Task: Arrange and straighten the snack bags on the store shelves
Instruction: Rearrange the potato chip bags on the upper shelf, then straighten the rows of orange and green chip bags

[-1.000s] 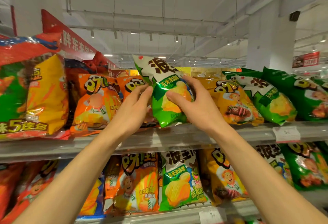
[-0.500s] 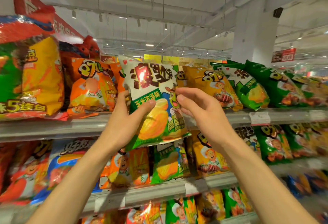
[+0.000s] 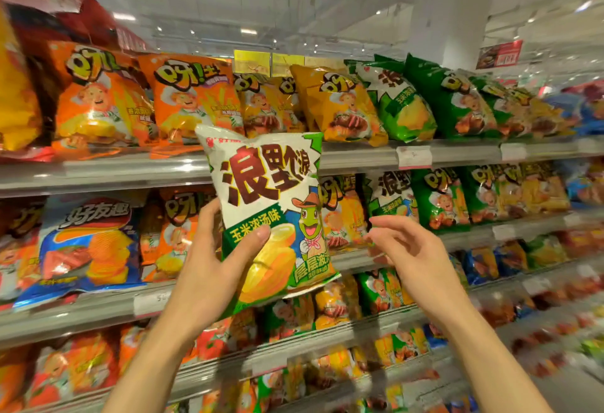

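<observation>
A white and green snack bag [image 3: 271,203] with a cartoon corn figure is held upright in front of the shelves. My left hand [image 3: 209,269] grips its lower left side, thumb across the front. My right hand [image 3: 408,249] hovers just right of the bag with fingers loosely spread, touching nothing. Behind, the top shelf [image 3: 359,154] carries orange bags [image 3: 192,102], a yellow-brown bag [image 3: 340,105] and green bags [image 3: 402,105] leaning at angles.
The second shelf [image 3: 98,308] holds a blue chip bag [image 3: 88,242], orange bags and green bags [image 3: 438,197]. Lower shelves hold more mixed bags, blurred. Price tags [image 3: 413,157] sit on the shelf rails. A white pillar [image 3: 454,10] rises at the back right.
The white and green bag has come off the top shelf and moved down in front of the second shelf. My right hand has let go of it; my left hand alone holds it.
</observation>
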Tool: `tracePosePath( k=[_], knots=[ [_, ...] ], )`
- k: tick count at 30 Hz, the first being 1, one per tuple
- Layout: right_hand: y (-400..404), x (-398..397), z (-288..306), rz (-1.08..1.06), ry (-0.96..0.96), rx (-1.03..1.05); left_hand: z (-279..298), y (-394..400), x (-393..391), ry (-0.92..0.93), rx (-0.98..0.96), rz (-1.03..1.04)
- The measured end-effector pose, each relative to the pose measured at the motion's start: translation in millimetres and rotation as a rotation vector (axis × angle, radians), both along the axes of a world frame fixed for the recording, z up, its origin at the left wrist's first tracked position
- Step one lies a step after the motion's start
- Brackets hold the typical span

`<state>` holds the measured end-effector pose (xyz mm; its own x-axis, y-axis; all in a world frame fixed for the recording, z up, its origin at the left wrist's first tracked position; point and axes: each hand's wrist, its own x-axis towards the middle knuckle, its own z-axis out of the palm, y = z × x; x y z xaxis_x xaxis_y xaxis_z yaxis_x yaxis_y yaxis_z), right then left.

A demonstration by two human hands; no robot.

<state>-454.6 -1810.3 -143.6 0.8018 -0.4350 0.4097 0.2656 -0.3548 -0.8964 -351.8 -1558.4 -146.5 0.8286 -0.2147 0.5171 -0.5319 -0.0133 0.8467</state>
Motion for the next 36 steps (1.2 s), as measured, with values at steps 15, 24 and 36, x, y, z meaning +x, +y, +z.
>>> tracePosePath(
  k=[15,24,36],
  knots=[
    [-253.2,-113.7,-48.6,-0.106,0.12,0.15,-37.5,-242.1,-107.5,0.127,-0.064,0.019],
    [-374.3,-139.4,-45.6,-0.202,0.127,0.229,-27.6,-363.4,-107.9,0.167,-0.03,-0.051],
    [-547.1,-128.0,-48.7,-0.338,0.113,0.164,-25.2,-559.4,-67.3,0.121,-0.064,-0.179]
  ],
)
